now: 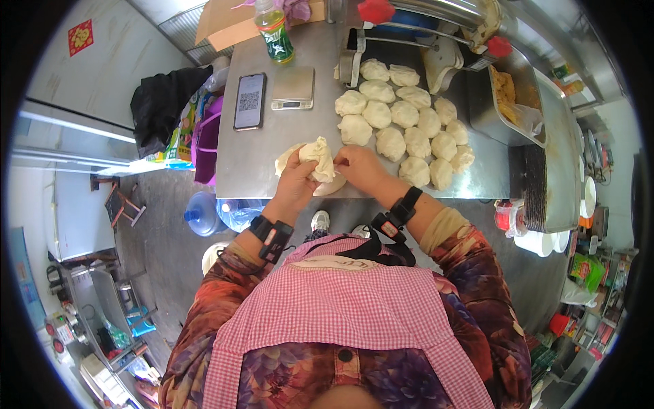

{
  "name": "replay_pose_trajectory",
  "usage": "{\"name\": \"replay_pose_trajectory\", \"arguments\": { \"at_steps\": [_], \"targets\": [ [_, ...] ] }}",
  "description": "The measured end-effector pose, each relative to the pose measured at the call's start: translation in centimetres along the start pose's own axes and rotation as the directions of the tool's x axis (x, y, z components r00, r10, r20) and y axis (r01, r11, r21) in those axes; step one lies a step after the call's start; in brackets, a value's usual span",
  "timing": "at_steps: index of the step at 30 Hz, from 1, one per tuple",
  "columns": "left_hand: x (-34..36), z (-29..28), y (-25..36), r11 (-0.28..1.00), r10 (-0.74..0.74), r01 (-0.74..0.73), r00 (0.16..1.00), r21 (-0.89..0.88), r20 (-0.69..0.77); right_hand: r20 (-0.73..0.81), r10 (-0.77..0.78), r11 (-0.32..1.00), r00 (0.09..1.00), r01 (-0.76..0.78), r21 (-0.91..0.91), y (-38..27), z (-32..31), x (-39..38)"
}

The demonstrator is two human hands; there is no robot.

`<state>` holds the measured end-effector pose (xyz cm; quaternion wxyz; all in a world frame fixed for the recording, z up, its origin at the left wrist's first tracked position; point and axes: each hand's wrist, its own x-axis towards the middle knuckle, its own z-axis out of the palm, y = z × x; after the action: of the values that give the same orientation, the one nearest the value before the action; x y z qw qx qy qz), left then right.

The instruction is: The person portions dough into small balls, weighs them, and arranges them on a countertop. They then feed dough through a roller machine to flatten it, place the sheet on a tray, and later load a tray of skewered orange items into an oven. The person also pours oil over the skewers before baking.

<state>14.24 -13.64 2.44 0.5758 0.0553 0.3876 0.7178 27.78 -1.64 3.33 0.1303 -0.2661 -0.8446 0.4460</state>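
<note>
At the front edge of the steel table, my left hand (297, 178) is wrapped round a folded, gathered lump of dough (316, 155). Close to the lump's right side is my right hand (361, 168), its fingers curled and the fingertips pinched together. Whatever lies between those fingertips is too small to make out. Beneath the held lump, a flat pale round of dough (332, 187) lies on the table, partly covered by my left hand. To the right, several rounded dough pieces (391, 144) sit close together in rows.
Beyond my left hand lie a phone (249, 101) and a small kitchen scale (293, 88), with a green-labelled bottle (275, 37) behind. A roller machine (436, 31) stands at the back. A metal tub (490, 102) of yellowish food and stacked dark trays (526, 174) flank the right side.
</note>
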Motion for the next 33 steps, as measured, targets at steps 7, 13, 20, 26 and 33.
{"name": "replay_pose_trajectory", "arguments": {
  "at_steps": [7, 13, 20, 26, 33],
  "targets": [
    [1.2, -1.3, -2.0, 0.970, 0.111, -0.093, 0.991, 0.222, -0.068, 0.476, 0.222, 0.801, 0.851, -0.438, 0.408, -2.8, -3.9, -1.7],
    [0.3, 1.3, -1.8, 0.999, 0.037, -0.033, 0.993, 0.039, -0.111, 0.164, 0.055, 0.796, 0.985, -0.142, 0.588, -4.3, -6.4, -1.9],
    [-2.8, 6.2, -1.2, 0.936, -0.184, 0.241, 0.957, -0.256, 0.226, -0.019, -0.137, 0.985, 0.990, 0.138, 0.106, -2.6, -6.2, -3.5],
    [-1.7, 6.8, -3.9, 0.822, -0.073, -0.015, 0.989, 0.570, 0.131, 0.037, 0.294, 0.742, 0.955, -0.252, 0.621, -0.7, -10.0, -4.9],
    [-0.2, 6.3, -8.9, -0.389, -0.185, -0.738, 0.649, 0.551, 0.738, -0.202, 0.420, 0.654, 0.885, -0.141, 0.743, 2.1, -14.3, -6.9]
  ]
}}
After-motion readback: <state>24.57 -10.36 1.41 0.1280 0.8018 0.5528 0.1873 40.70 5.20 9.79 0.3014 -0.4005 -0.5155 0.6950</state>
